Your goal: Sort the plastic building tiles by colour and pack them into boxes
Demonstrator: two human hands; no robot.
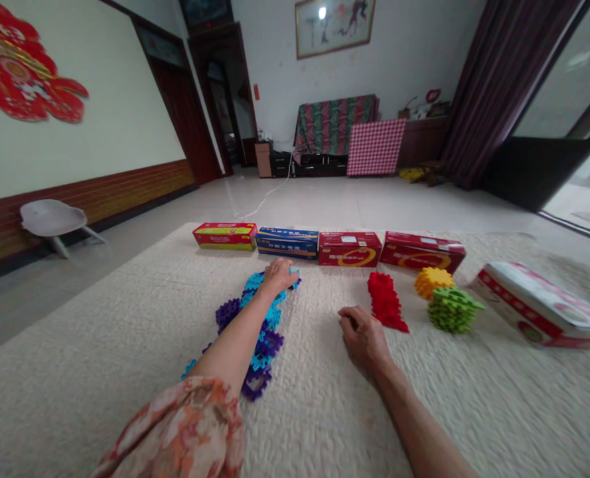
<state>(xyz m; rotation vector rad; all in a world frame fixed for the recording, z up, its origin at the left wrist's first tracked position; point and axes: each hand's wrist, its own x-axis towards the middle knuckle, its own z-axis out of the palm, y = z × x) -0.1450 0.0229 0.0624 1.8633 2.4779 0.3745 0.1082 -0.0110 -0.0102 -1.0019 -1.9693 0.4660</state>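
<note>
My left hand reaches over the far end of a spread of light blue and purple toothed plastic building pieces. Its fingers are closed at a light blue piece; my hand and forearm cover part of the spread. My right hand is above the mat with fingers curled in, and nothing shows in them. Just beyond it lies a strip of red toothed pieces. Farther right stand a yellow stack and a green stack of similar pieces.
Along the far side of the cream quilted mat stand a red and yellow box, a blue box and two red boxes. A white and red box sits at the right. A pale stool is off to the left.
</note>
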